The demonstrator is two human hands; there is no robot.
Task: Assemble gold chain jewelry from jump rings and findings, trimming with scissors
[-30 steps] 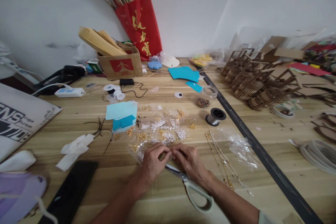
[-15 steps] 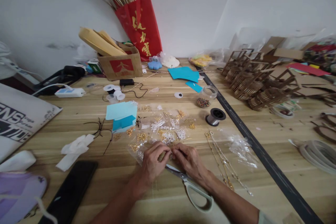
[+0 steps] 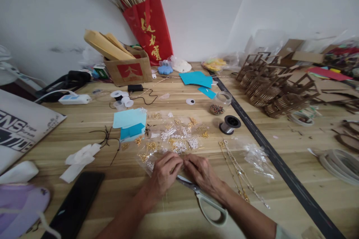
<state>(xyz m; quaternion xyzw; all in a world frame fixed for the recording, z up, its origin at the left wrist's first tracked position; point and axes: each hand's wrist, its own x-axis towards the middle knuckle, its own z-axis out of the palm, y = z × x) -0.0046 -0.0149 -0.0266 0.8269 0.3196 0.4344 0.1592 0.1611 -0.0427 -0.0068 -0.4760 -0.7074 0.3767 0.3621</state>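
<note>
My left hand [image 3: 166,170] and my right hand [image 3: 202,171] meet over the wooden table, fingertips pinched close together. Whatever they hold is too small to make out; a fine thread or wire seems to hang below the left one. Scissors [image 3: 209,209] with pale handles lie under my right hand, blades pointing to the left. Just beyond my fingers are small bags of silver findings [image 3: 179,146] and gold findings [image 3: 151,145]. To the right lie gold and silver chains [image 3: 234,170] beside crumpled clear plastic bags [image 3: 258,158].
A spool of wire [image 3: 230,124] and a jar of beads [image 3: 220,104] stand beyond the chains. Blue paper [image 3: 130,118] lies left of the findings, a black phone [image 3: 75,203] nearer me. Brown wooden lantern-like frames [image 3: 277,86] crowd the back right. A black strip [image 3: 260,136] crosses the table.
The fingers of my left hand have curled slightly closer to those of my right. Both hands otherwise keep their place, and the things on the table have not moved.
</note>
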